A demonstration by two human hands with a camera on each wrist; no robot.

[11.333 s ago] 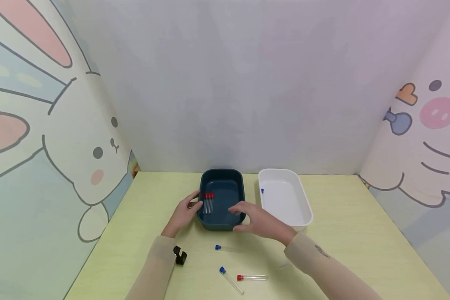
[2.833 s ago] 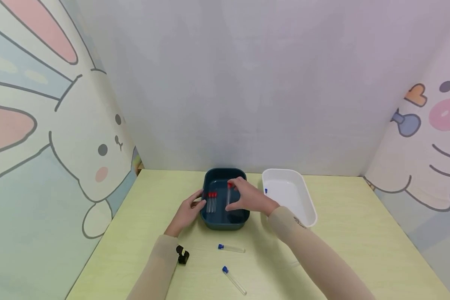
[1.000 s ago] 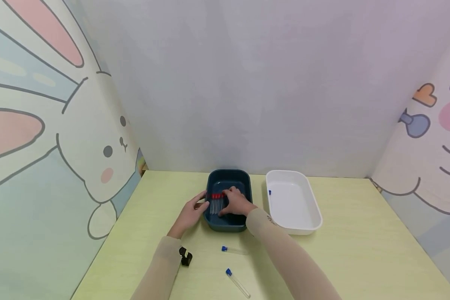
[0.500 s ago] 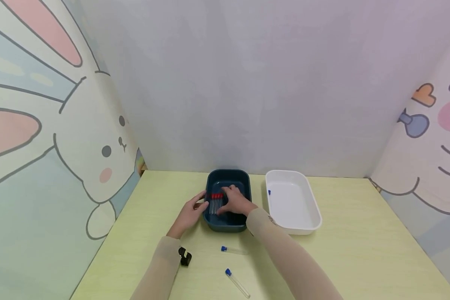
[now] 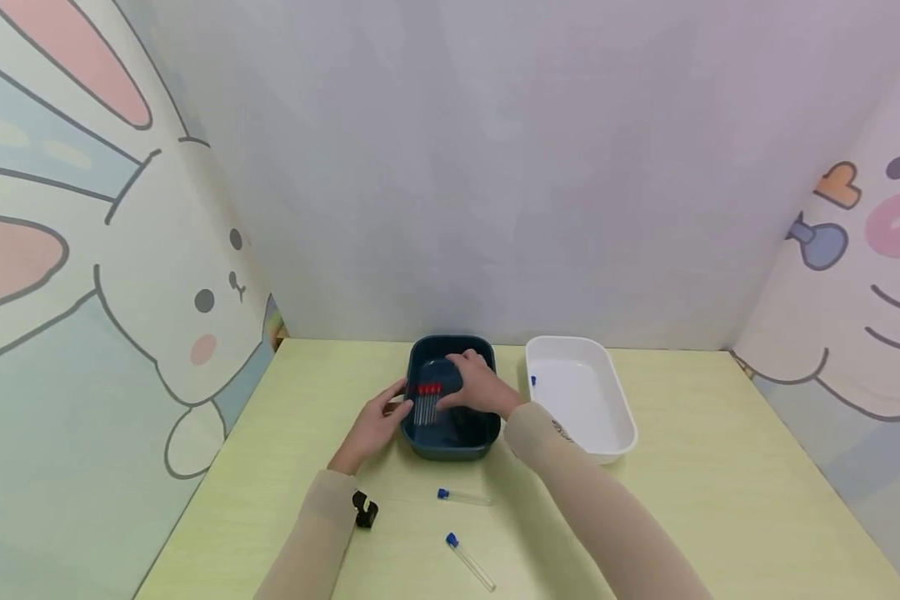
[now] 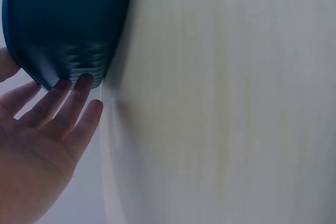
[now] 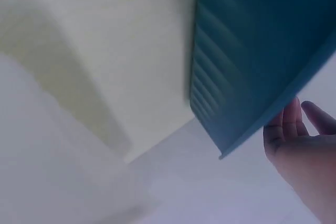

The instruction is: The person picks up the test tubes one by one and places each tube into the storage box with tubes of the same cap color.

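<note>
In the head view a dark blue tray [image 5: 450, 453] stands at the back middle of the table. Red-capped test tubes [image 5: 428, 407] lie side by side along its left part, caps toward the back. My left hand [image 5: 371, 429] holds the tray's left wall, thumb over the rim; in the left wrist view the fingers [image 6: 79, 100] rest along the outer wall. My right hand [image 5: 482, 387] hovers over the tray just right of the tubes, thumb and fingers spread apart with nothing between them. The right wrist view shows this hand [image 7: 299, 145] partly behind the tray wall.
A white tray [image 5: 624, 433] stands to the right, with a small blue piece [image 5: 533, 380] by its left wall. Two blue-capped test tubes [image 5: 465, 497] lie on the table in front. A black clip-like object [image 5: 365, 510] sits beside the left sleeve.
The red-capped tube from the front table was carried into the tray and laid at the row's right end. My right hand has let go and risen slightly; the left stays put.
</note>
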